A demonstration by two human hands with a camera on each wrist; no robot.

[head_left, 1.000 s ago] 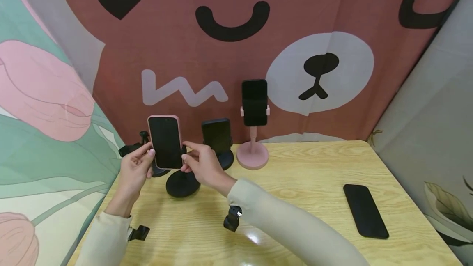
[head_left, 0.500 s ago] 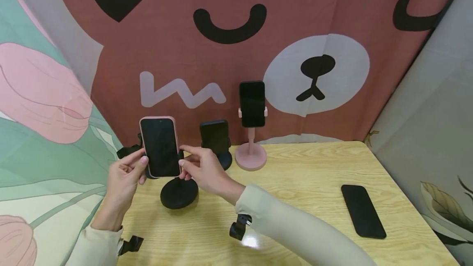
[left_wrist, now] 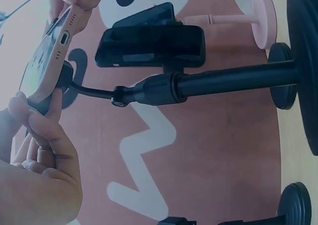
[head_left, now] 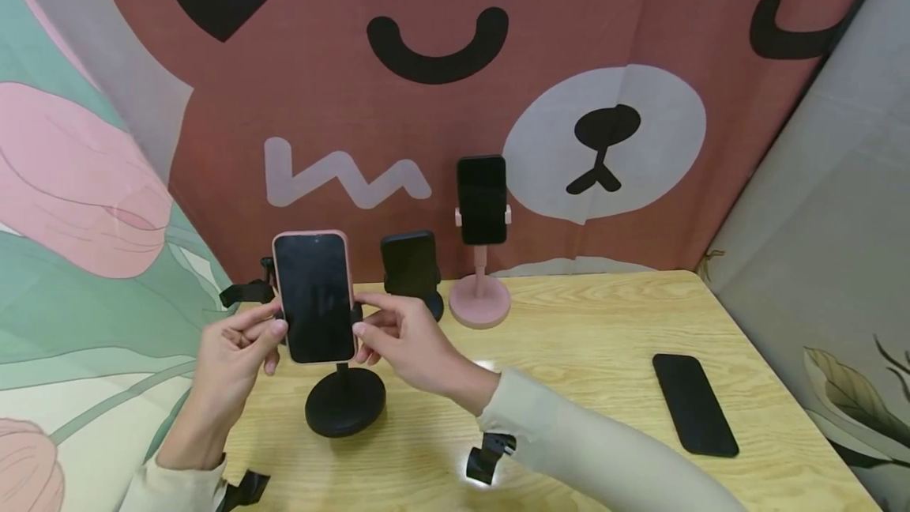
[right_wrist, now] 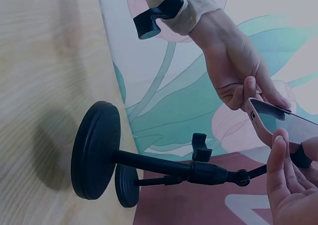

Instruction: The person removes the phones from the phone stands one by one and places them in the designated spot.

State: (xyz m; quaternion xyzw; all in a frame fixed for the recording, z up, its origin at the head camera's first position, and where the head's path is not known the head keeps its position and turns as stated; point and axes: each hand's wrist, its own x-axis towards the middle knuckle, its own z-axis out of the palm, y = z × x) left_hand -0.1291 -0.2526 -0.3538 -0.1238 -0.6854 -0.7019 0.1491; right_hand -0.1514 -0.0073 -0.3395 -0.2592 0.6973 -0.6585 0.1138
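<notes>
A phone [head_left: 316,299] in a pink case stands upright in the clamp of a black phone stand [head_left: 345,401] at the table's left. My left hand [head_left: 231,354] pinches the phone's left edge, thumb at the front. At the opposite edge my right hand [head_left: 412,338] pinches the phone beside the clamp's black arm. The left wrist view shows the stand's bent neck and post [left_wrist: 233,78], with left fingers [left_wrist: 42,120] against phone and clamp. In the right wrist view a shadow lies beside the round base [right_wrist: 97,150]; whether it touches the table cannot be told.
Behind stand a dark phone [head_left: 411,263] on a low black stand and another phone [head_left: 482,200] on a pink stand [head_left: 479,300]. Another black stand [head_left: 266,271] is partly hidden at the back left. A black phone [head_left: 695,404] lies flat at the right of the wooden table [head_left: 569,338].
Both hands have brought the pink-cased phone and its black stand nearer to me, lower in the view. The hands keep their hold. The other phones and stands have stayed in place.
</notes>
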